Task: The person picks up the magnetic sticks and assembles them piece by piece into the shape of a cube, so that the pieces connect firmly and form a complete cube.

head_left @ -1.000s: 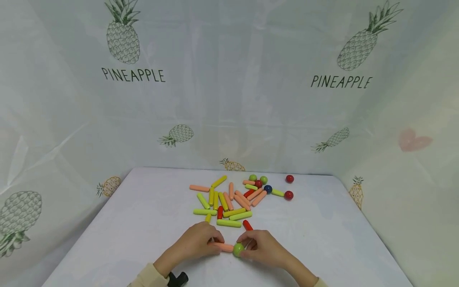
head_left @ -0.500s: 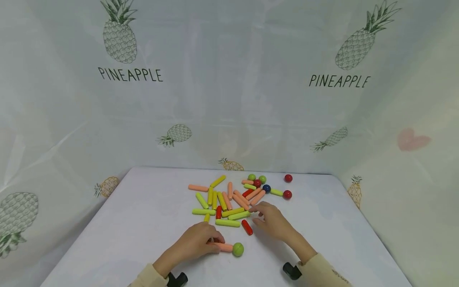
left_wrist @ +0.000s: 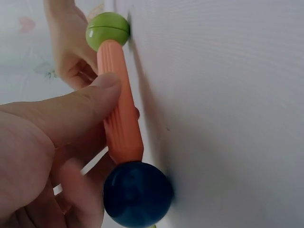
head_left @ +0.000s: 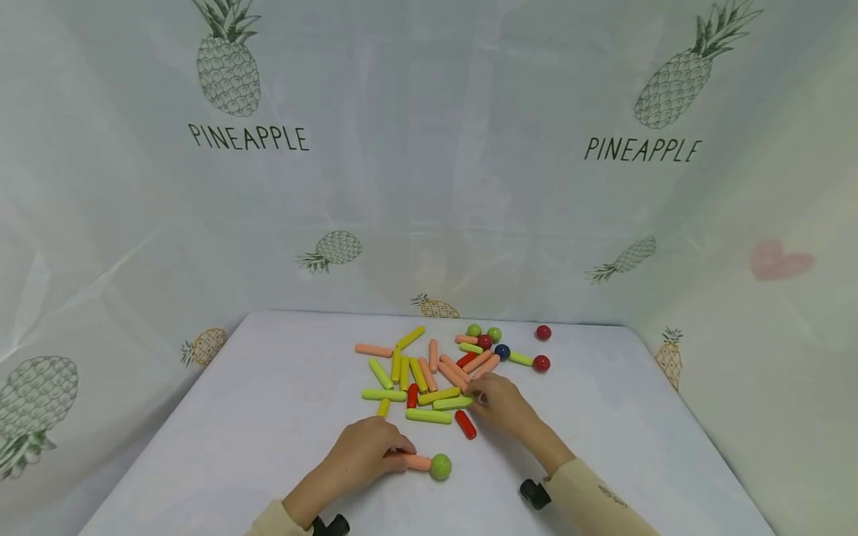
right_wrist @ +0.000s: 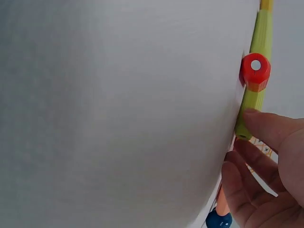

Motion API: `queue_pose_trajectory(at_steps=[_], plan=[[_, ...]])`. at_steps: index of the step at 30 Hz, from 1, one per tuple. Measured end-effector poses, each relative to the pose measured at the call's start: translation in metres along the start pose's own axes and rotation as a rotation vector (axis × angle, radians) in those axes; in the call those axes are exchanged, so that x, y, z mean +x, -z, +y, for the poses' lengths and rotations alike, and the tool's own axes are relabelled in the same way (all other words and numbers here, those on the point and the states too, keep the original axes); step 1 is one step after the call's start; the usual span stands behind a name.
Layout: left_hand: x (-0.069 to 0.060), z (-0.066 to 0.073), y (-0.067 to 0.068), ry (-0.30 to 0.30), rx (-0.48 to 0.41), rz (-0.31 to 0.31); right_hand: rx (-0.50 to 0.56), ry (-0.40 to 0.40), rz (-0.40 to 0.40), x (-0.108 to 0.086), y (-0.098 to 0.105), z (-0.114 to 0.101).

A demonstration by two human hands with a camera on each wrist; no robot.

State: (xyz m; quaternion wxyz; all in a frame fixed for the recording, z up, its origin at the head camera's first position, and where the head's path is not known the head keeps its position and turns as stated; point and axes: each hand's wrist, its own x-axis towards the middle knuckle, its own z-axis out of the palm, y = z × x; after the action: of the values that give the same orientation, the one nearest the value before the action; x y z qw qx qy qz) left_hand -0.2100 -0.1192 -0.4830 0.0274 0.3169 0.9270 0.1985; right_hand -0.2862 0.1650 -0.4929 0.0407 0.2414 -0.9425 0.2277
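Note:
My left hand pinches a ridged orange rod low over the white table. A green ball is on the rod's far end and a dark blue ball on its near end; in the head view the hand hides the blue one. Farther forward, my right hand pinches the right end of a yellow-green rod, thumb on it in the right wrist view. A short red rod lies just nearer than that rod.
Several yellow, orange, red and green rods, such as a yellow rod, lie scattered behind the hands. Loose balls, among them a red ball and a blue ball, sit at the back right. A printed curtain hangs behind the table.
My right hand let go of the green ball, moved forward and took hold of the yellow-green rod, which has shifted slightly right. My left hand keeps holding the orange rod, nearly still.

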Motion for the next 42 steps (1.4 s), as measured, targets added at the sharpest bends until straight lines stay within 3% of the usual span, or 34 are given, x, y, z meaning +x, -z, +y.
queue_pose_trajectory(at_steps=[8, 18, 28, 42], plan=[[-0.002, -0.001, -0.001, 0.01, -0.032, 0.048, 0.029, -0.003, -0.005, -0.008, 0.004, 0.009], [0.006, -0.011, 0.0, -0.085, -0.061, 0.044, 0.051, 0.015, 0.053, -0.033, 0.021, 0.007], [0.01, -0.02, -0.001, -0.094, -0.043, 0.047, 0.174, 0.063, -0.101, -0.056, 0.03, -0.003], [0.012, -0.021, 0.0, -0.091, -0.067, 0.024, 0.221, 0.102, -0.188, -0.061, 0.028, -0.01]])
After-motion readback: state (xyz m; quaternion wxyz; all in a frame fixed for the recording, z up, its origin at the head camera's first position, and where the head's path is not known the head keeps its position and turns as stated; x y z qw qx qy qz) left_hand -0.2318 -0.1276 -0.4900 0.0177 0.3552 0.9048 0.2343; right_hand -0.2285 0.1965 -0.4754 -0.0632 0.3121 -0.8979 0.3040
